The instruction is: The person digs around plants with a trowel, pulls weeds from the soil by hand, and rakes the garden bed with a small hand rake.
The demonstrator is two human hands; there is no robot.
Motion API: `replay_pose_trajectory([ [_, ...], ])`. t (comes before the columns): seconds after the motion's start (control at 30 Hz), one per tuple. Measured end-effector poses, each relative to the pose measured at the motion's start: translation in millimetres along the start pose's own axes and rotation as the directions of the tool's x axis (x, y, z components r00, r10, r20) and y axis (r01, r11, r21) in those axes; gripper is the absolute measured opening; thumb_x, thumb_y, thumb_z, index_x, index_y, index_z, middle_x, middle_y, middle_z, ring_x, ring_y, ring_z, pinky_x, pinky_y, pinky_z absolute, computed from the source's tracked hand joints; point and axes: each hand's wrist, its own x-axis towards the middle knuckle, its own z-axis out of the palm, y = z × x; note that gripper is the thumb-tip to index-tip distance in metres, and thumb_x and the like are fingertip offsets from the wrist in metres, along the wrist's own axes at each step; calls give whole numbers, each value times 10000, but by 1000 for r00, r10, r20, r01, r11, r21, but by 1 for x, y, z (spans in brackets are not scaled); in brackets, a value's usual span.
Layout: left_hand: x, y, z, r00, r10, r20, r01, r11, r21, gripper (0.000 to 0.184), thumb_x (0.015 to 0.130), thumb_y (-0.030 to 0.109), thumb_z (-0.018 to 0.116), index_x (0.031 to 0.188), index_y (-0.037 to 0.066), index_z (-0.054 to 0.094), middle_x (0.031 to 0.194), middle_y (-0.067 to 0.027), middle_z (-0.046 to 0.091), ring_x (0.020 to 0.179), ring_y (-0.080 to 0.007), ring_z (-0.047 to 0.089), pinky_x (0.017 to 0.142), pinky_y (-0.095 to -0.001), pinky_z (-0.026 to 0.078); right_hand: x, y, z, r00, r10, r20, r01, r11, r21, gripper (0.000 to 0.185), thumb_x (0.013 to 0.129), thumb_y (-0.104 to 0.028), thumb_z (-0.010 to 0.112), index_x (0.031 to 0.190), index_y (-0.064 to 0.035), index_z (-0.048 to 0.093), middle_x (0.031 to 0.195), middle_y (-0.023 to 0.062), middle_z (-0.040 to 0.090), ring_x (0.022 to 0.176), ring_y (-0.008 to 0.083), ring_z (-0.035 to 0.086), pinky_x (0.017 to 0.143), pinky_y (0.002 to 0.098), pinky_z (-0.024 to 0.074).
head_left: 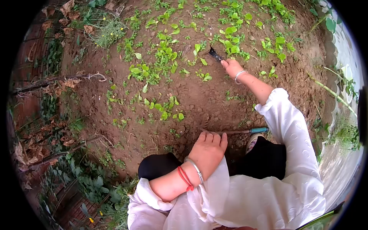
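Observation:
My right hand (pixel 233 68) is stretched forward, its fingers closed around a small black-bladed hand trowel (pixel 215 54). The blade touches or hovers just over the soil beside a leafy green seedling (pixel 197 50); I cannot tell which. My left hand (pixel 209 150) is low in front of my body, back upward, with the fingers laid forward and bent down at the tips. Just past its fingertips lies a rusty tool (pixel 239 131) with a teal handle (pixel 259 130). The left fingertips are partly hidden, and no grip on that tool shows.
Clusters of young leafy plants (pixel 165 50) grow across the brown soil (pixel 207 96). Dry stems and leaves (pixel 57 82) line the left side, beside a yellow-flowered plant (pixel 109 32). A pale sheet (pixel 345 153) and a green stalk (pixel 333 94) border the right. My shoe (pixel 253 141) is near the teal handle.

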Motion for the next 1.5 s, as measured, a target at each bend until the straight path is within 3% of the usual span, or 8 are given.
replay_pose_trajectory([
  [0.17, -1, -8, 3, 999, -48, -24, 49, 997, 51, 437, 804, 106, 510, 1224, -9, 548, 976, -136, 603, 955, -269, 590, 931, -372, 441, -49, -18, -29, 910, 239, 338, -400, 722, 565, 346, 975, -393, 457, 883, -68, 534, 598, -18, 410, 386, 57, 267, 334, 245, 210],
  [0.3, -1, -9, -3, 1000, -9, -27, 10, 998, 61, 437, 808, 115, 509, 1225, -7, 550, 999, -145, 608, 956, -268, 590, 930, -372, 441, -66, 19, -27, 958, -268, -104, 233, 937, -260, 375, 956, -364, 476, 930, 8, 514, 771, 209, 633, 611, 369, 613, 551, 456, 471],
  [0.33, -2, -7, -3, 1000, 1, -14, 0, 998, 65, 437, 808, 117, 510, 1226, -6, 550, 1002, -146, 609, 955, -267, 590, 929, -372, 442, -80, -6, -39, 983, -161, -84, 130, 946, -296, 383, 952, -353, 471, 958, 28, 506, 881, 282, 628, 840, 469, 601, 736, 513, 467],
  [0.57, -4, -6, 1, 1000, -22, -7, 22, 999, 31, 440, 807, 114, 512, 1229, -6, 547, 999, -140, 604, 956, -262, 589, 933, -371, 439, -44, -62, -39, 930, -246, -272, 194, 960, -203, 394, 974, -368, 421, 945, 9, 529, 838, 267, 629, 822, 456, 600, 731, 524, 470],
  [0.93, -11, -4, -3, 1000, -6, 6, 6, 998, 62, 435, 812, 111, 503, 1228, -10, 542, 993, -136, 599, 943, -264, 600, 920, -364, 443, -99, 8, -27, 999, -39, 4, 40, 986, -162, 433, 972, -379, 418, 903, 15, 585, 875, 266, 628, 875, 440, 594, 792, 488, 454],
  [1.13, -11, 2, 0, 999, 26, -30, -24, 999, 46, 429, 813, 112, 505, 1226, 0, 547, 955, -123, 597, 912, -258, 606, 901, -351, 453, -78, -29, -29, 997, 33, -66, -19, 977, 213, 432, 975, -387, 423, 891, 6, 580, 765, 198, 618, 743, 359, 588, 720, 417, 463],
  [1.3, -5, -1, 2, 999, 32, -36, -28, 994, 101, 431, 799, 134, 552, 1214, 20, 563, 901, -98, 590, 874, -262, 609, 853, -352, 471, -84, 45, 7, 998, -50, -31, 45, 991, -129, 486, 986, -419, 354, 931, 7, 583, 870, 274, 628, 875, 465, 575, 809, 505, 441],
  [1.5, -2, 1, 5, 999, 49, -4, -49, 997, 67, 421, 796, 138, 562, 1202, 23, 570, 909, -94, 592, 886, -258, 607, 849, -351, 471, -170, 46, -16, 996, 75, -45, -61, 964, 259, 424, 987, -382, 416, 856, -2, 550, 670, 126, 567, 623, 249, 570, 623, 379, 462],
])
